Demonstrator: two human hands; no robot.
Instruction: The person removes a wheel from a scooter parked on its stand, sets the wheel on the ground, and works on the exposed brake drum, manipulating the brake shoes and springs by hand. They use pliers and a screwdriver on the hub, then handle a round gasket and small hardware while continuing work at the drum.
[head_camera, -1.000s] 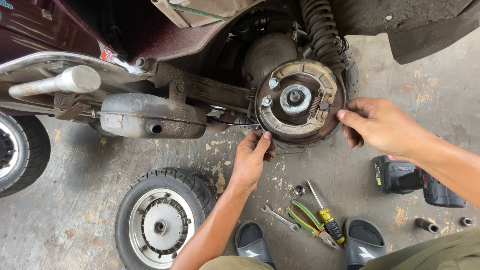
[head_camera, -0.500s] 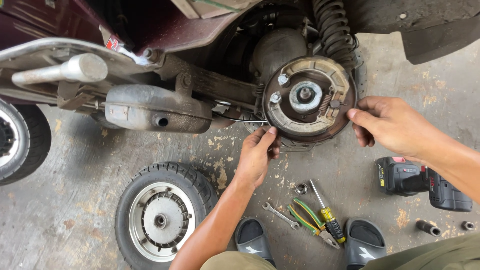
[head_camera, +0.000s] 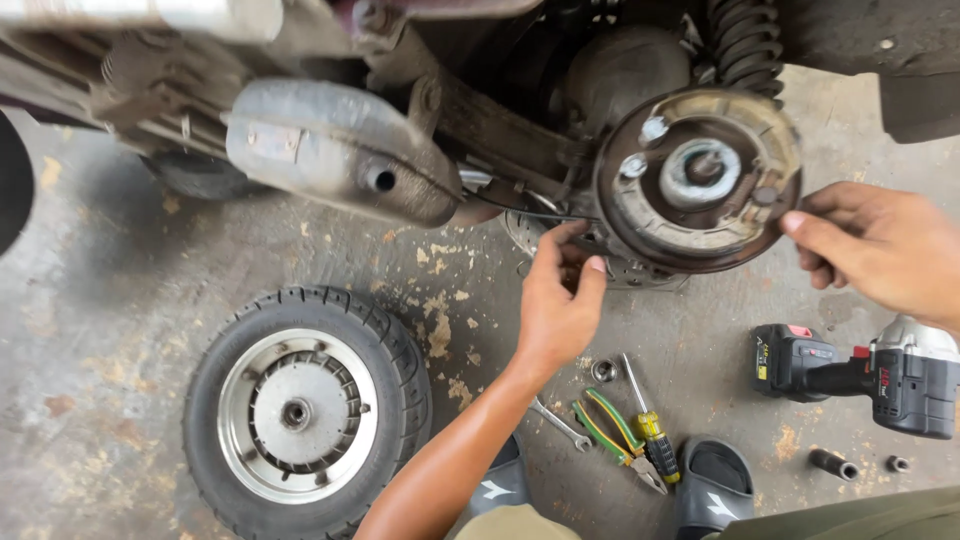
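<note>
Here, both my hands are on the scooter's bare brake plate (head_camera: 700, 180).

My left hand (head_camera: 556, 300) reaches up to the plate's lower left edge, fingers curled loosely with the tips at the rim; whether they grip it, I cannot tell. My right hand (head_camera: 875, 255) pinches the right rim between thumb and fingers. The removed wheel (head_camera: 305, 412) lies flat on the concrete floor (head_camera: 100, 300), lower left. An impact wrench (head_camera: 870, 375), pliers (head_camera: 612, 430) and a screwdriver (head_camera: 648, 420) lie just below my hands.

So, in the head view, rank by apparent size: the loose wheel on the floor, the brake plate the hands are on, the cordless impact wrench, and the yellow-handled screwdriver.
1. Loose wheel
2. Brake plate, though it sits nearer the camera, so true size is unsure
3. Cordless impact wrench, partly hidden by the right arm
4. Yellow-handled screwdriver
</note>
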